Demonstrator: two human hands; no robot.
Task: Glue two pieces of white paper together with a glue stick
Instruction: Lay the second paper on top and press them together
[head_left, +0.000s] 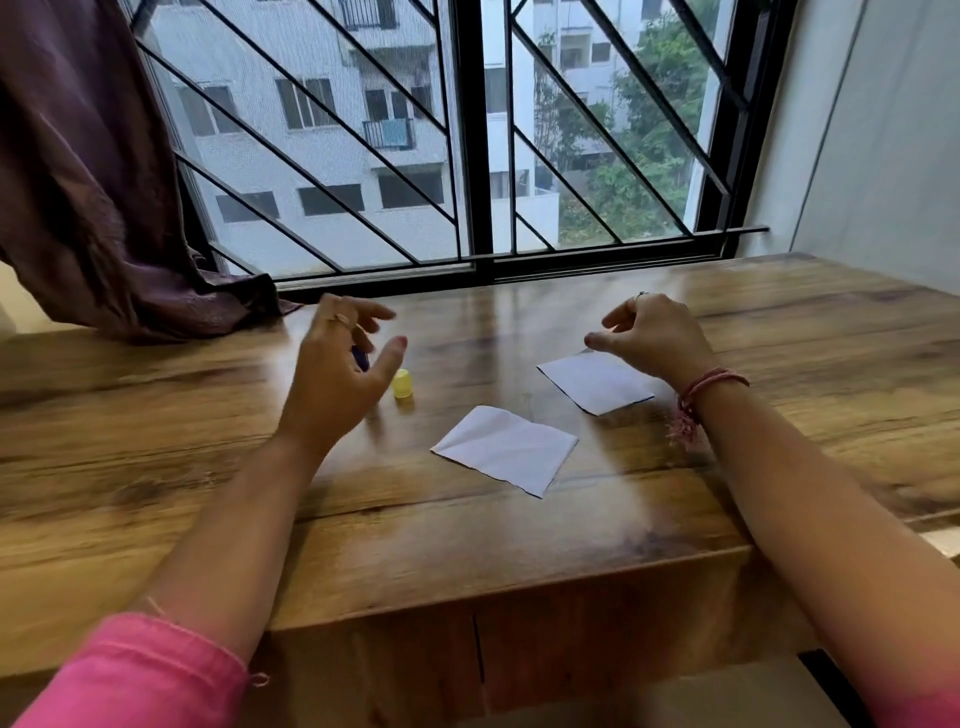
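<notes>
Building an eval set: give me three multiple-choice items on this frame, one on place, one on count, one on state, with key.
1. Where is the yellow cap?
A. On the near paper
B. On the table, just right of the left hand
C. In the right hand

2. How many white paper pieces lie on the table?
A. One
B. Two
C. Four

3. How do the two papers lie?
A. Apart, not overlapping
B. Stacked
C. One held in the air

Key: 1 B, the cap stands on bare wood beside the left hand. 2 B, a near paper and a far paper show. 3 A, bare wood shows between them.
</notes>
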